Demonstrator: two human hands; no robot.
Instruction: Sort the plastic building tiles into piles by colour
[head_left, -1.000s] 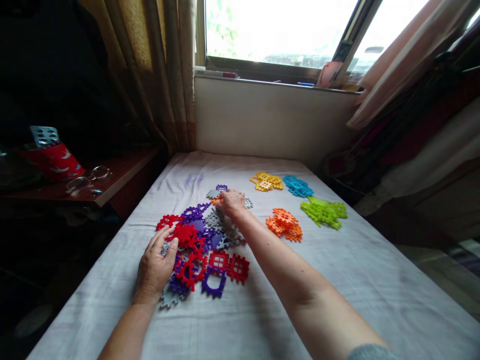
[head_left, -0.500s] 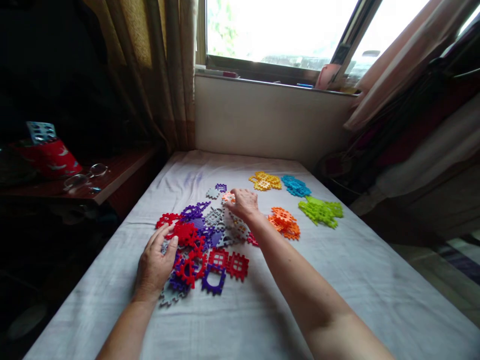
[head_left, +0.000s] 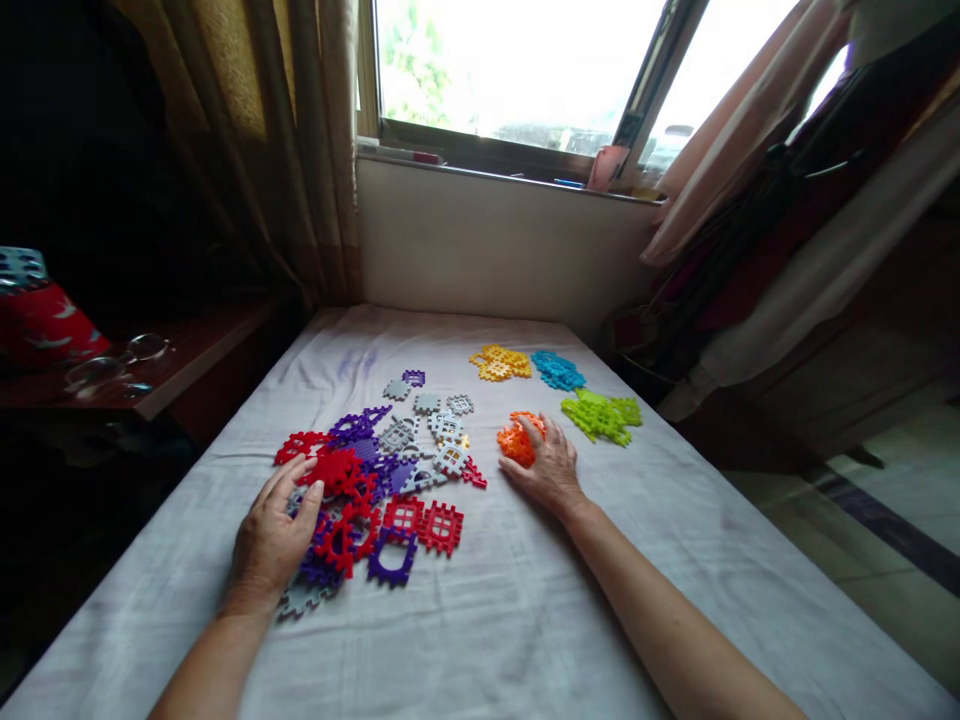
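Observation:
My left hand (head_left: 271,540) rests at the left edge of a mixed pile, its fingers apart over red pieces (head_left: 335,470). Purple pieces (head_left: 358,430) and grey pieces (head_left: 397,432) lie among them. My right hand (head_left: 549,465) is spread over the right side of the orange pile (head_left: 519,440), fingertips touching it; nothing shows gripped. Small yellow bits show between the grey pieces. A purple piece with a round opening (head_left: 393,580) and a red window piece (head_left: 441,527) lie at the near edge of the mixed pile.
Yellow (head_left: 500,363), blue (head_left: 558,371) and green (head_left: 601,416) piles lie towards the back right of the white sheet (head_left: 480,640). On the left, a dark wooden table (head_left: 180,365) holds glasses (head_left: 124,362) and a red patterned container (head_left: 49,325).
My right hand has moved right from the grey pieces to the orange pile, and an orange piece is gone from among the grey ones. My left hand stays by the red pieces. The view has shifted.

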